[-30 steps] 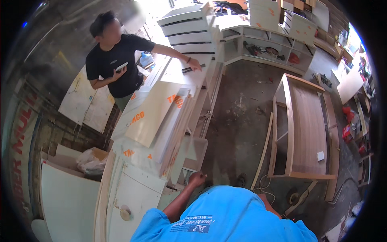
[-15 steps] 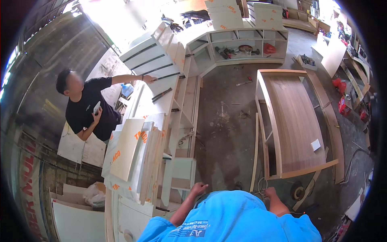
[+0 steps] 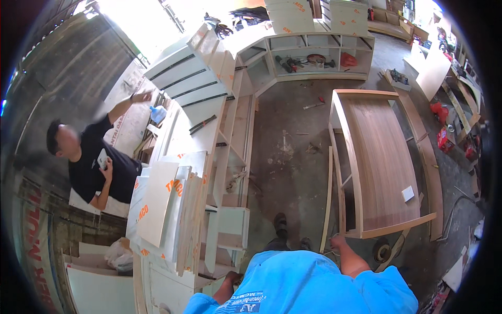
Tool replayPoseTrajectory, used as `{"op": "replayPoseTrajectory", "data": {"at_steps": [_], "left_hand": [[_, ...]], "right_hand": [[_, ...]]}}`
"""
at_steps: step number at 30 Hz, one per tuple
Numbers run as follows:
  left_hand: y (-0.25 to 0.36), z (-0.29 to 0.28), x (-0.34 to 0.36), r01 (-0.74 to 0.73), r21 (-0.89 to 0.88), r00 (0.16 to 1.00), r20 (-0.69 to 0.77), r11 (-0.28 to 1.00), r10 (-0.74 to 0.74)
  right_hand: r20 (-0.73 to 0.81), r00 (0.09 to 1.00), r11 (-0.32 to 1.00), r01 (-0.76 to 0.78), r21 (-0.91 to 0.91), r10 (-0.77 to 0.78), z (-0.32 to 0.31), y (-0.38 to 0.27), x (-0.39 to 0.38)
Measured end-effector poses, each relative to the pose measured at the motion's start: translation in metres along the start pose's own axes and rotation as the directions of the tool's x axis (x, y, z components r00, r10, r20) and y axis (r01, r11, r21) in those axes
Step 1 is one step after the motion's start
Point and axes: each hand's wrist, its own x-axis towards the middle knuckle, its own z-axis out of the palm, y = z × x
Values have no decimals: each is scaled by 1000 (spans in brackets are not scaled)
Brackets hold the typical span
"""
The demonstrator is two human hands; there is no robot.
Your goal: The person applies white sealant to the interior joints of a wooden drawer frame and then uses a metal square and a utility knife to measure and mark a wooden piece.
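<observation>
The left hand (image 3: 233, 276) is seen low, just beside the near end of the white cabinet (image 3: 233, 220); it is partly hidden by the blue shirt (image 3: 298, 282), and whether its fingers are apart or together cannot be told. The right hand (image 3: 338, 240) is held near the lower left corner of the wooden frame (image 3: 384, 167); contact is not resolved, and the set of its fingers cannot be told.

The wooden frame is located on the floor (image 3: 280, 170), right of the person, with its brown panel facing up. A small white square (image 3: 407, 194) is borne on the panel. A thin wooden strip (image 3: 327, 199) is laid along the frame's left side.

The white cabinet is positioned to the left. On its top, a stack of boards (image 3: 157, 209) is carried, and two black rails (image 3: 203, 124) are placed farther back. Beyond it, a white phone (image 3: 103, 158) is held by a co-worker (image 3: 89, 172), whose other arm is extended.
</observation>
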Motion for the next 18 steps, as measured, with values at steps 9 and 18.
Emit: {"op": "replayPoseTrajectory", "data": {"at_steps": [9,18], "left_hand": [[235,-106,82,-485,578,784,-46,657,619],[399,-148,87,-725,363,607,-64,585,792]], "right_hand": [[20,904,834,-402,378,426,-92,-43,19],[150,579,238,-538,809,801,-136,-56,9]]}}
